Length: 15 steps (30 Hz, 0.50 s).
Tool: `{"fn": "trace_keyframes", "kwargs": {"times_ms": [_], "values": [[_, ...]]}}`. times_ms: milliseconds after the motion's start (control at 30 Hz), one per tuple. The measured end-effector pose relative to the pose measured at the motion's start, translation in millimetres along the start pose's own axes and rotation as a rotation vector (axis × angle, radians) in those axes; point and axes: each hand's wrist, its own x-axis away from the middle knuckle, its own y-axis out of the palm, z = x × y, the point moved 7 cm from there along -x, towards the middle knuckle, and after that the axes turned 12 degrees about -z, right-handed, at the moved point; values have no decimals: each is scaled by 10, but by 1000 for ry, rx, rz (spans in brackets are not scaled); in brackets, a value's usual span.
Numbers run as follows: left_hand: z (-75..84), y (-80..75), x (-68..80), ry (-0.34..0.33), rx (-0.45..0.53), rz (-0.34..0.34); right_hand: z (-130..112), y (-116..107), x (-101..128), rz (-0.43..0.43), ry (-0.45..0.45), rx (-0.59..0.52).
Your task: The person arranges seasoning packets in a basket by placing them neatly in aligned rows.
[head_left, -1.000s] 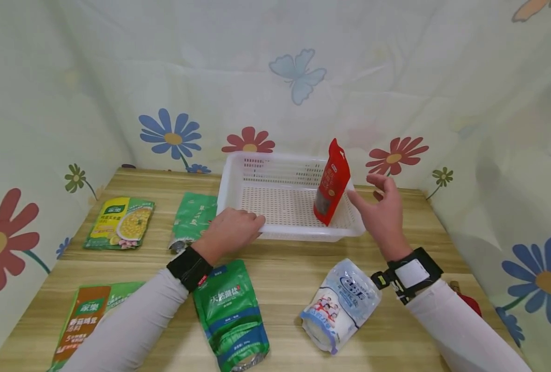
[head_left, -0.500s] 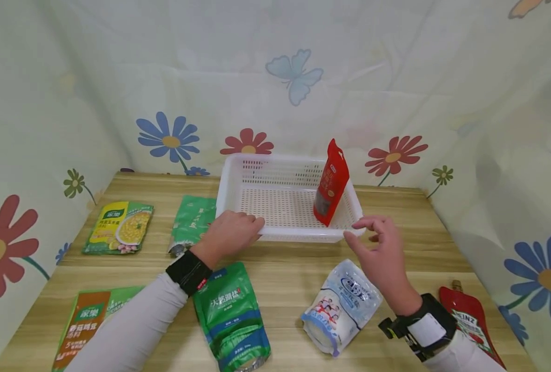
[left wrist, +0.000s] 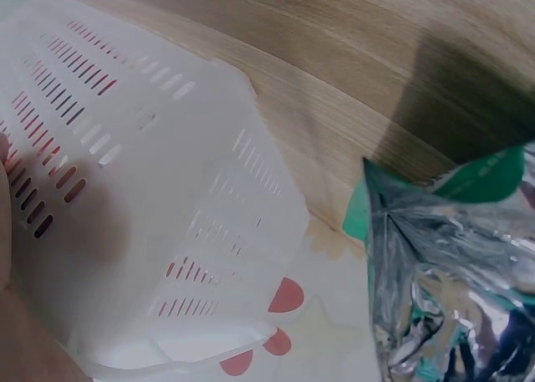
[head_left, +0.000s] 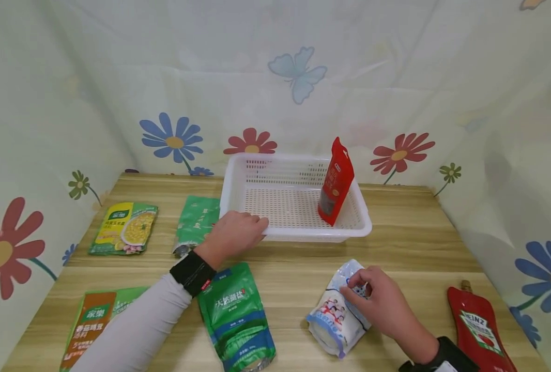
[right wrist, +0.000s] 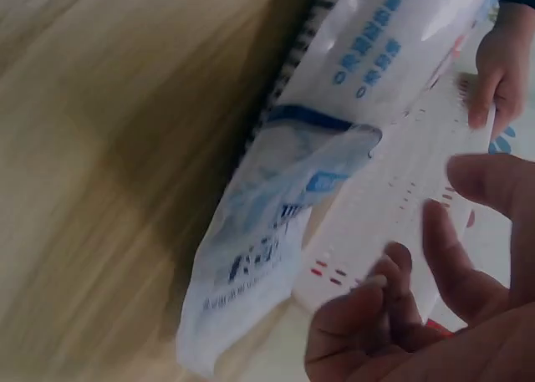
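Observation:
My left hand [head_left: 252, 225] grips the front-left rim of a white slotted basket [head_left: 303, 235], fingers curled over the edge. A red pouch [head_left: 336, 181] stands upright inside the basket, leaning on its right wall. My right hand [head_left: 356, 287] is low over a white-and-blue pouch [head_left: 331, 323] lying on the table in front of the basket, its loosely curled fingertips at the pouch's upper end. In the right wrist view the fingers [right wrist: 468, 231] stand apart beside the pouch [right wrist: 292, 190] with nothing between them. The left wrist view shows the basket wall [left wrist: 167, 190] up close.
A green salt pouch [head_left: 235, 315] lies under my left forearm. Left of the basket lie a green foil pouch [head_left: 196, 222] and a yellow-green soup packet [head_left: 124, 228]. An orange-green packet [head_left: 89, 325] is at front left, a red ketchup pouch [head_left: 477, 328] at front right. Flowered cloth walls surround the wooden table.
My right hand left the red pouch standing in the basket, drew back and came down onto the white-and-blue pouch. My left hand stayed on the basket rim.

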Motion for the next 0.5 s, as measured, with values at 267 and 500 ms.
{"fn": "trace_keyframes", "kwargs": {"times_ms": [267, 500], "values": [[8, -26, 25, 3, -3, 33, 158, 121, 169, -140, 209, 143], [6, -33, 26, 0, -13, 35, 411, 282, 264, -241, 383, -74]]}}
